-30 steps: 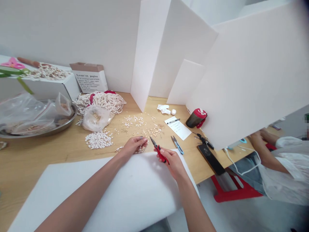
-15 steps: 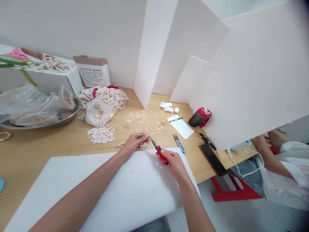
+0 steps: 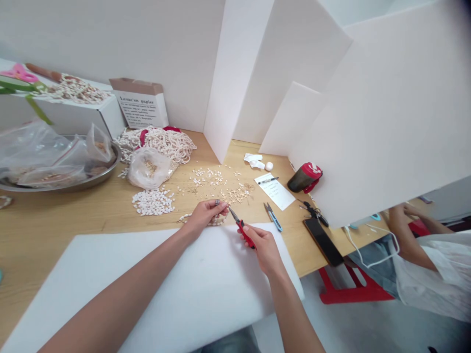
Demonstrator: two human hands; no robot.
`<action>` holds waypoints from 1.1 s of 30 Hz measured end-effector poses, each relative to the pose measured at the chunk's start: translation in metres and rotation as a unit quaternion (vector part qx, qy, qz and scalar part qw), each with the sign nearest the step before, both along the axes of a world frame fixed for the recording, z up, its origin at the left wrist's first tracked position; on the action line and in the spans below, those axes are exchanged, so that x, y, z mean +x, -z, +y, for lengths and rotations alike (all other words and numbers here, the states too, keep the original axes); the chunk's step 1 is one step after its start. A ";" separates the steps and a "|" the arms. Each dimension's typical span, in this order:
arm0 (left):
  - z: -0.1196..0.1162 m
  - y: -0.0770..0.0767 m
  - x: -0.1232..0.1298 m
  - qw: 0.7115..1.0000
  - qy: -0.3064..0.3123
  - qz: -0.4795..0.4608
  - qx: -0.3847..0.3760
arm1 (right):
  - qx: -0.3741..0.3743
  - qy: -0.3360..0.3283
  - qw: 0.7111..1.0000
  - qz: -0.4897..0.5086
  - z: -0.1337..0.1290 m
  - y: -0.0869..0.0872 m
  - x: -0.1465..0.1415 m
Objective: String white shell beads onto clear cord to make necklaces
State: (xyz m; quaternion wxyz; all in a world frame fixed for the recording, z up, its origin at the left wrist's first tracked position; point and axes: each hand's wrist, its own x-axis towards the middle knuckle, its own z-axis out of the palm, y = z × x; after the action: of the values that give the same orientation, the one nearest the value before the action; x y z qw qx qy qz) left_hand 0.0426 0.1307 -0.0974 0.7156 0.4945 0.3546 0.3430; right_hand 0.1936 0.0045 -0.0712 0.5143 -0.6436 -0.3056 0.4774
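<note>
Red-handled needle-nose pliers (image 3: 243, 232) are gripped in my right hand (image 3: 264, 246), their tip pointing up and left. That tip meets the fingertips of my left hand (image 3: 208, 215), which wears a ring and pinches one end of a beaded strand (image 3: 217, 220). The strand curves below the fingers, partly hidden by the hand. What sits right at the pliers' tip is too small to make out. A white foam sheet (image 3: 154, 274) lies under my forearms. Just beyond the fingers are scattered star-shaped beads (image 3: 237, 195) and a pile of white beads (image 3: 153, 202).
A plastic bag of gold beads (image 3: 150, 169), bundled bead strands (image 3: 167, 144) and a metal tray (image 3: 88, 182) stand left. Blue thread snips (image 3: 273, 217), a paper note (image 3: 281, 195), a phone (image 3: 323, 241) and a red-lidded bottle (image 3: 304, 177) lie right. Another person's arm (image 3: 414, 242) is at far right.
The pliers' tip has moved slightly left, closer in to my left fingertips. Both hands keep their grip, and the whole view has shifted a little.
</note>
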 end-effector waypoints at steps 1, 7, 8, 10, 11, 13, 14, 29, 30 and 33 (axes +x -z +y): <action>0.000 -0.001 0.000 1.000 -0.001 0.004 0.002 | 0.002 0.001 1.000 -0.003 0.000 0.000 0.000; -0.002 -0.005 -0.001 0.999 -0.012 0.028 0.024 | -0.005 0.029 0.998 -0.049 0.002 0.007 -0.005; -0.002 -0.005 -0.001 0.999 -0.015 0.031 0.033 | -0.006 0.036 0.998 -0.055 0.003 0.008 -0.007; -0.001 -0.004 -0.001 0.998 -0.021 0.037 0.051 | -0.006 0.046 0.997 -0.059 0.003 0.008 -0.010; -0.001 -0.003 0.000 0.997 -0.024 0.039 0.058 | -0.004 0.050 0.997 -0.060 0.003 0.008 -0.011; -0.001 -0.001 0.000 0.997 -0.029 0.040 0.067 | -0.001 0.056 0.996 -0.064 0.001 0.006 -0.014; -0.001 -0.001 0.000 0.996 -0.031 0.039 0.070 | 0.002 0.057 0.996 -0.069 0.000 0.005 -0.015; -0.001 0.001 0.002 0.995 -0.036 0.036 0.091 | 0.106 0.059 0.982 -0.144 -0.008 0.017 -0.024; -0.002 -0.001 0.001 0.995 -0.032 0.039 0.092 | 0.109 0.057 0.981 -0.153 -0.009 0.017 -0.025; -0.005 -0.010 0.000 0.996 0.006 0.045 0.078 | 0.117 0.057 0.977 -0.170 -0.011 0.016 -0.027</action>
State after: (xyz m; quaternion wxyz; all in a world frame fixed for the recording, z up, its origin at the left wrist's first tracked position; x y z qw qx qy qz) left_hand 0.0425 0.1257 -0.0879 0.6601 0.5658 0.3557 0.3430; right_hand 0.1670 -0.0064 -0.0873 0.5526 -0.6670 -0.4051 0.2924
